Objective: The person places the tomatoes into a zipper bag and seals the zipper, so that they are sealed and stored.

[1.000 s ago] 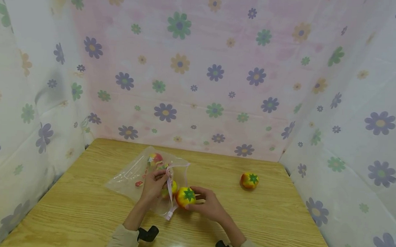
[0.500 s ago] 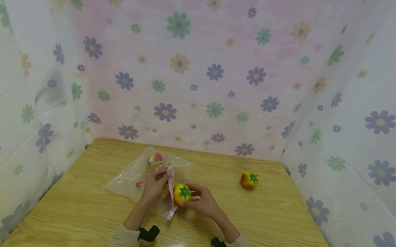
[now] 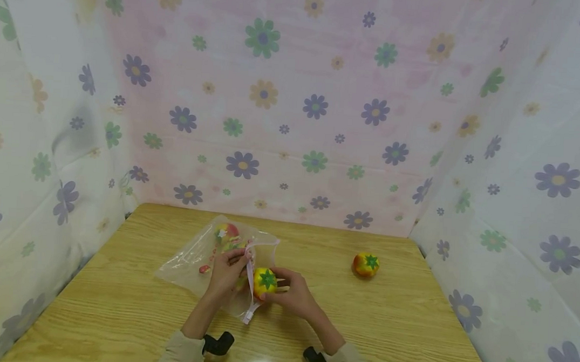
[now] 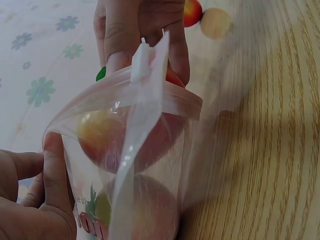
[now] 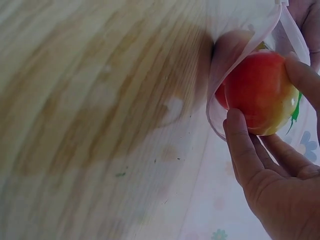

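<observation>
L hand [image 3: 226,273] pinches the edge of the see-thru bag [image 3: 189,268], & the bag's mouth faces R. R hand [image 3: 296,296] has its fingers curled round a red & yellow fruit w/ a green leafy top [image 3: 265,281]. That fruit is right at the bag's mouth; can't tell how far in it is. More fruits [image 4: 150,210] show thru the plastic, inside the bag. The bag lies on the wood counter [image 3: 386,315]. A loose fruit [image 3: 366,265] sits on the counter, well apart, R of both hands.
</observation>
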Demonstrator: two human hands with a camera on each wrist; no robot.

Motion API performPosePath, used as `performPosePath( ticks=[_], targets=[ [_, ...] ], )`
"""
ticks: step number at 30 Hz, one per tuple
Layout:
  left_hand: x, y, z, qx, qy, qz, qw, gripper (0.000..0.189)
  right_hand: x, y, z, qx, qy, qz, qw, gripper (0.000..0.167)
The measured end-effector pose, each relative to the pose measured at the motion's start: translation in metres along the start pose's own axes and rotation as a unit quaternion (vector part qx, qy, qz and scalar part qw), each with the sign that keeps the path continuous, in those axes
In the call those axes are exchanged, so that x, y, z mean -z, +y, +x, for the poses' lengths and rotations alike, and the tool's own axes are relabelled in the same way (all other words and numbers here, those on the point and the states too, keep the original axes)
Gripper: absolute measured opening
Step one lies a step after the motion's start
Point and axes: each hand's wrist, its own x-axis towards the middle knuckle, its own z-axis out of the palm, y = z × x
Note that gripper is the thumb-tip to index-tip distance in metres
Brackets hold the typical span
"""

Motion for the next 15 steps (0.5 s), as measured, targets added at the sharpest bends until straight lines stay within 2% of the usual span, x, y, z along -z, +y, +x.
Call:
performPosePath(
  ticks=[15],
  targets=[
    [0.0015,-0.0018,0.0012,0.0,-0.005,0.018,0.9998,0.027,-0.0069,-0.0055,0.0075,-0.002,-0.007,0.0,1.0,0.058]
  ],
)
